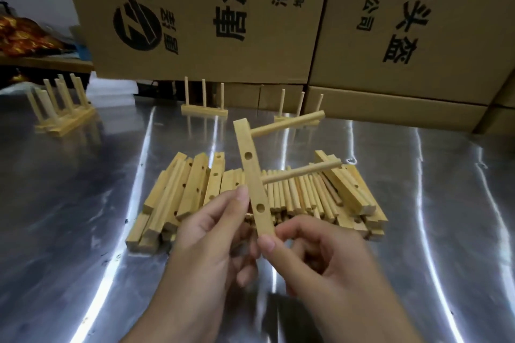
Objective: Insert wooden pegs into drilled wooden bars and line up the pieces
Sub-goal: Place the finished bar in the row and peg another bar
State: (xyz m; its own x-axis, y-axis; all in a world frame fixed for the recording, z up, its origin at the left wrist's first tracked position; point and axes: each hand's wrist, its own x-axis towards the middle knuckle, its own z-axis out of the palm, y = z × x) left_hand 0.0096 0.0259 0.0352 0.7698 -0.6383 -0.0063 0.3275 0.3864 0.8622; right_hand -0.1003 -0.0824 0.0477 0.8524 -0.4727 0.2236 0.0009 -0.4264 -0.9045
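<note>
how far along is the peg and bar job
Done: pegged pale wooden bars stand at the back of the shiny metal table, several at left, one centre, one right. In hand: left hand and right hand pinch a drilled wooden bar with two round pegs in, two holes showing open. Left: a pile of loose bars and loose pegs.

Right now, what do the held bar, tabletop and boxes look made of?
The held bar looks like pale unfinished wood: faint grain, drilled holes. The tabletop seems shiny sheet metal, perhaps stainless steel: streaky reflections. The boxes look like matte brown cardboard, printed black.
</note>
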